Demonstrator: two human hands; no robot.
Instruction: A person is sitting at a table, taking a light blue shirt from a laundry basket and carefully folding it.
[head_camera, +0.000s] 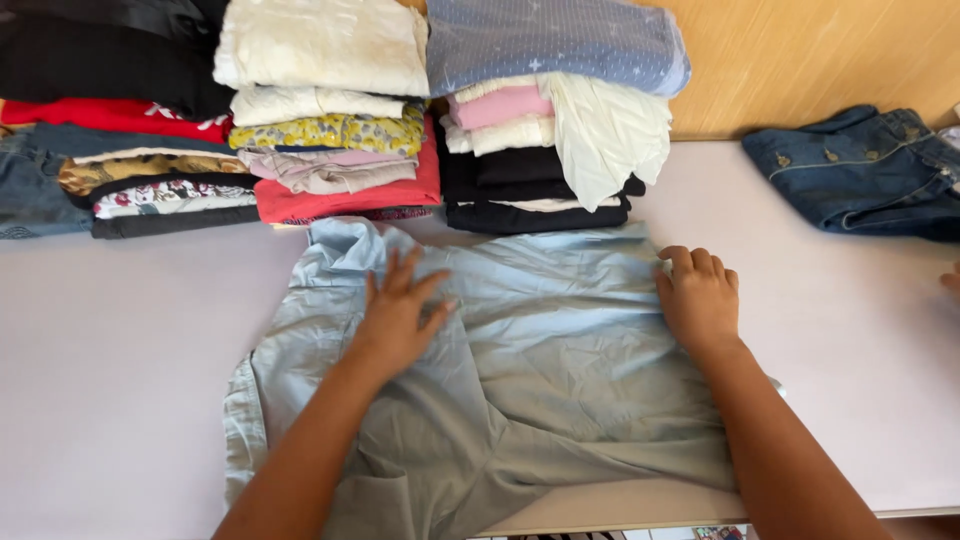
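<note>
Head view: a pale blue shirt (500, 380) lies spread on the white table (120, 380), its collar toward the stacks of folded clothes (330, 110) at the far edge and its lower part overhanging the near edge. The left hand (400, 315) rests flat on the cloth near the collar, fingers spread apart, gripping nothing. The right hand (700, 295) sits at the shirt's right edge with fingers curled; whether it pinches the fabric cannot be told from here. A pair of blue jeans (860, 170) lies well apart at the right. Judgement: the shirt is being smoothed and folded; the next move calls for a firm pinch on the right edge to carry it inward.
</note>
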